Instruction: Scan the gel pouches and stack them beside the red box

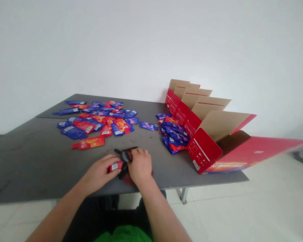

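Note:
Near the front edge of the dark table (pixel 53 168), my left hand (pixel 101 173) has its fingers closed round a red packet (pixel 116 166) with a white label. Beside it my right hand (pixel 140 166) presses with curled fingers on a black object (pixel 125 156) that has a rounded grey part. A dark red piece (pixel 128 179) lies under and beside the right hand; its shape is mostly hidden. The two hands are close together, with the black object between them. What exactly the right fingers grip is hidden.
Blue and red packets (pixel 74 132) lie scattered at the back left. A single blue packet (pixel 148 126) lies mid-table. More packets (pixel 176 134) are piled beside a row of open red cartons (pixel 204 151) on the right. A white wall stands behind.

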The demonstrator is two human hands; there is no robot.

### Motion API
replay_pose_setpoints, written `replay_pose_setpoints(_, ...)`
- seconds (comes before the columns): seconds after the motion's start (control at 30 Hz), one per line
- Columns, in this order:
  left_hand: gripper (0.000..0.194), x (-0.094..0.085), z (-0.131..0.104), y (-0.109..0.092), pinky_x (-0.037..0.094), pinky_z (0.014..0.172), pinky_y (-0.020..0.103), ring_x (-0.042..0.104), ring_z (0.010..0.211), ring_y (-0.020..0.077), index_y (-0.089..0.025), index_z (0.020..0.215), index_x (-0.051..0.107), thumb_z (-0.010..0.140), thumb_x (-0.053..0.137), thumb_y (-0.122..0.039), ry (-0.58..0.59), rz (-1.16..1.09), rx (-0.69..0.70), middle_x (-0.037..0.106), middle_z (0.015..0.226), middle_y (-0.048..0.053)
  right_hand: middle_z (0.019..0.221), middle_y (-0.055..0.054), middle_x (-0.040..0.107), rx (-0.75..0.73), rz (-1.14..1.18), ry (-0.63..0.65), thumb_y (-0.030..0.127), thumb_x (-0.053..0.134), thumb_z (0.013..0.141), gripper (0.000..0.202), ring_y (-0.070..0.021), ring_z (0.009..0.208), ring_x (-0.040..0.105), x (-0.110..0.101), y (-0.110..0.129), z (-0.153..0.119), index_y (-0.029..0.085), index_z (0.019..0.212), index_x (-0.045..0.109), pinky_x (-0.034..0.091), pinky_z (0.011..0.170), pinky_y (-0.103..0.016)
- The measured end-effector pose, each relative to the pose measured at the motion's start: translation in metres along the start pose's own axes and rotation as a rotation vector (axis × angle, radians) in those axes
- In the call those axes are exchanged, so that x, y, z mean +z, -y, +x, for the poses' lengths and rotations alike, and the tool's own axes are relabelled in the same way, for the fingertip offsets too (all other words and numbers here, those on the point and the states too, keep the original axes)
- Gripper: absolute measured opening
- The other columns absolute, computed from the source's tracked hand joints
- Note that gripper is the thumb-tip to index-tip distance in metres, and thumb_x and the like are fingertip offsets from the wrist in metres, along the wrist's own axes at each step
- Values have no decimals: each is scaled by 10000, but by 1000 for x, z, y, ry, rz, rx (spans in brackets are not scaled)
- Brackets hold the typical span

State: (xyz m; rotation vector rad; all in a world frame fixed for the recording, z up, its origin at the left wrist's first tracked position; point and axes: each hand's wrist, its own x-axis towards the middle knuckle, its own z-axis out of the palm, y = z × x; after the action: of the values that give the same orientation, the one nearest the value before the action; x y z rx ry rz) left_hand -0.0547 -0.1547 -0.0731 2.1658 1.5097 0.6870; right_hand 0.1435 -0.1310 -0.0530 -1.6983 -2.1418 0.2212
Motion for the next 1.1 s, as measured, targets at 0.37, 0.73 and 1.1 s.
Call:
replay_pose_setpoints(0.37, 194, 3, 1, 7, 580, 889, 377, 717, 934, 282, -236, 909, 781, 870, 612, -323, 9, 13, -28, 766, 935, 66, 1134, -51, 691, -98, 77, -35, 343, 709, 895, 223, -258, 1034, 574, 3, 25, -8, 254, 1096, 672, 441, 868, -365)
replay_pose_setpoints(0.73, 290, 3, 0, 3, 552, 972, 352, 708, 1078, 270, -263, 1133, 768, 884, 633, -327, -23, -15, 7, 760, 1152, 56, 1161, -63, 685, -61, 8, -37, 287, 680, 912, 247, -253, 1075, 569, -12, 6, 2, 257, 1157, 679, 436, 896, -358)
replay_pose_setpoints(1.1, 343, 1, -4, -3, 504, 1031, 330, 678, 1154, 240, -299, 1252, 713, 920, 629, -279, -18, 3, 33, 697, 1293, 24, 1165, -100, 683, 161, -133, -40, 295, 610, 984, 188, -257, 1064, 577, -23, -56, 11, 231, 1141, 690, 413, 857, -354)
